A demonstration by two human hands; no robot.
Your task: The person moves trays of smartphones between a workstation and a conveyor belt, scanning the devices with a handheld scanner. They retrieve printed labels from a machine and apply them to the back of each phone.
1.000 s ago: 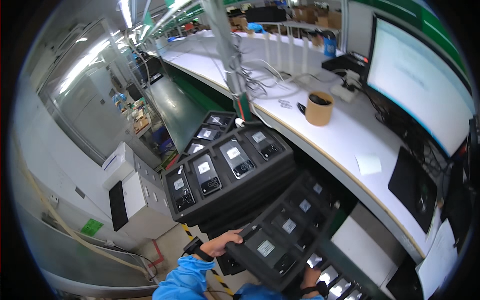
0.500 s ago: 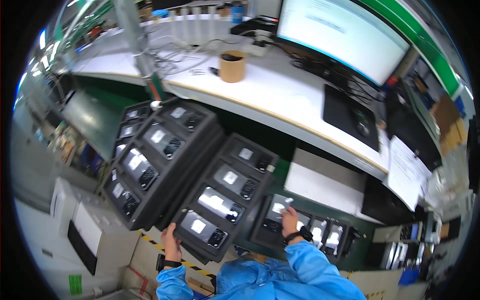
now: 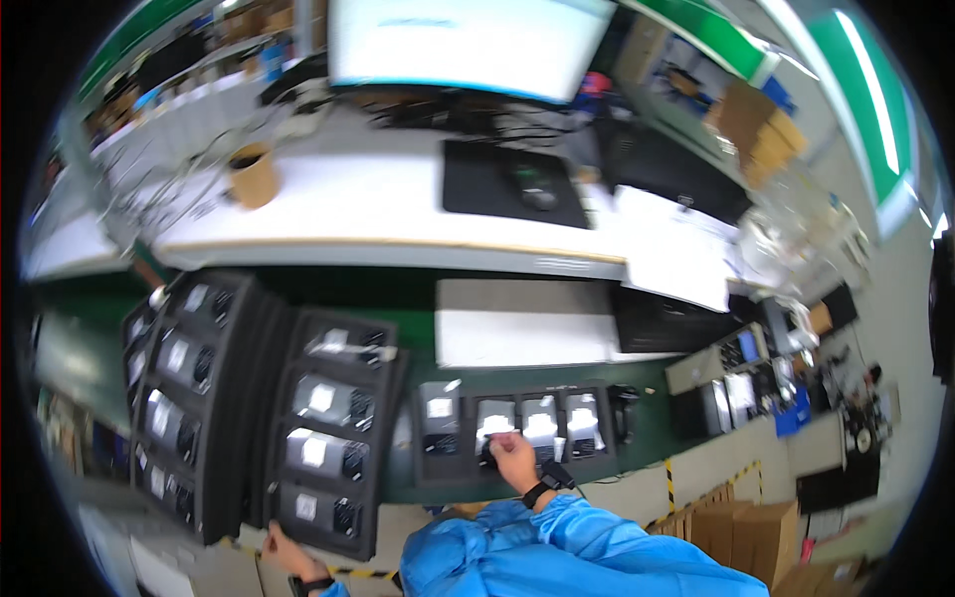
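Observation:
My left hand (image 3: 286, 550) is at the near left corner of a black foam tray (image 3: 370, 478), its fingers closed around the edge. That tray holds several phones with white labels, one of them a phone (image 3: 316, 453) in the third slot. My right hand (image 3: 514, 463) reaches over a smaller black tray (image 3: 461, 418) on the green bench. Its fingers are pinched at the near end of a phone (image 3: 495, 415) in the second slot. Another phone (image 3: 439, 423) lies in the leftmost slot, and the right-hand slots hold more.
More stacked black trays (image 3: 221, 428) stand at the left. A white board (image 3: 527, 323) lies behind the small tray. On the white shelf are a monitor (image 3: 468, 45), a mouse (image 3: 537, 189) on a black mat, a brown cup (image 3: 254, 177) and paper sheets (image 3: 676, 244). Cardboard boxes (image 3: 741, 532) stand lower right.
The view has turned to the right, so the scene has shifted left. My right hand has gone from the small tray's leftmost phone to the second. My left hand remains at the tray corner.

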